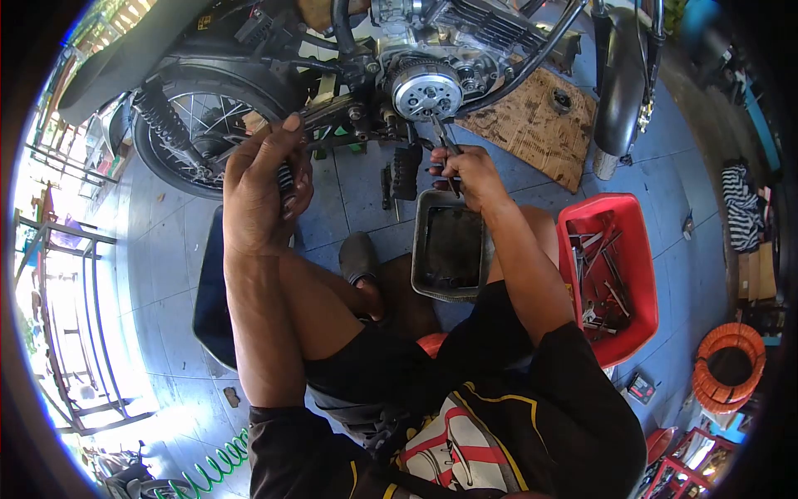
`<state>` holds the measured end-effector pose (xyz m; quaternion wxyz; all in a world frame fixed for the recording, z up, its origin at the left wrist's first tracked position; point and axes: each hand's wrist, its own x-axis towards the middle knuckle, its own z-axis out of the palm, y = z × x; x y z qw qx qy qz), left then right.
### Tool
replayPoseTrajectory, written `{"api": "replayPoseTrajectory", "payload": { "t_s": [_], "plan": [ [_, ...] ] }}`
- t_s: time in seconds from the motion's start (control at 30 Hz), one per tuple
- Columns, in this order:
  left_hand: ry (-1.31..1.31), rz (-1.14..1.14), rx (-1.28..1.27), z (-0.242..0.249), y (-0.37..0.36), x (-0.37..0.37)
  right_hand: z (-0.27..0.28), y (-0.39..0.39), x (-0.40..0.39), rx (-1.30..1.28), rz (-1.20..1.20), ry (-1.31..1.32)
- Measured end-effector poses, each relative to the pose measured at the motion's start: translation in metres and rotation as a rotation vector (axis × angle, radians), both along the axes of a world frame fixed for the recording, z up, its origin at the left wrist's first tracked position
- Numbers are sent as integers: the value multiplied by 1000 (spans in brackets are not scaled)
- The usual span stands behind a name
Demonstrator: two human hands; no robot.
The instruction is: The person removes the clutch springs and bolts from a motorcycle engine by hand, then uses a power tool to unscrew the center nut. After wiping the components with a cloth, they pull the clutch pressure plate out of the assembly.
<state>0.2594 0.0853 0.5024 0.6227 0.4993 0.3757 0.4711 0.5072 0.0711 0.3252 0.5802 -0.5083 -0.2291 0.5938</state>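
Note:
My right hand [475,176] is closed around a pair of pliers [442,133]. The pliers' jaws reach the lower edge of the round silver clutch [427,93] on the motorcycle engine [449,37]; whether they grip a part there is too small to tell. Raised near the rear wheel [204,116], my left hand [264,179] has its fingers curled round a dark ribbed piece [286,180], mostly hidden by the fingers. Below the engine a ribbed black footpeg [406,172] sticks out toward me.
A grey drain pan [416,264] with dark residue sits between my legs. To the right stands a red bin [648,291] of tools; a dark bin [208,308] is at left. Stained plywood [532,125] lies under the front. An orange coil [706,366] rests at far right.

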Motion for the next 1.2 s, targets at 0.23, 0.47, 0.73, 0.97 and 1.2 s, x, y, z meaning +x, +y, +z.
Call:
{"api": "replayPoseTrajectory", "payload": {
  "t_s": [0.23, 0.47, 0.73, 0.97, 1.2],
  "plan": [
    [-1, 0, -13, 2, -3, 4, 5, 1, -5, -9, 3, -42],
    [-11, -48, -12, -1, 0, -2, 1, 1, -7, 4, -36, -50],
    [-22, -48, -16, -2, 1, -3, -2, 1, -4, 45, -57, -78],
    [11, -50, -17, 1, -1, 0, 1, 3, -7, 18, -54, -87],
    [23, -32, -9, -1, 0, 6, -2, 12, -9, -25, -11, -93]
  ]
}}
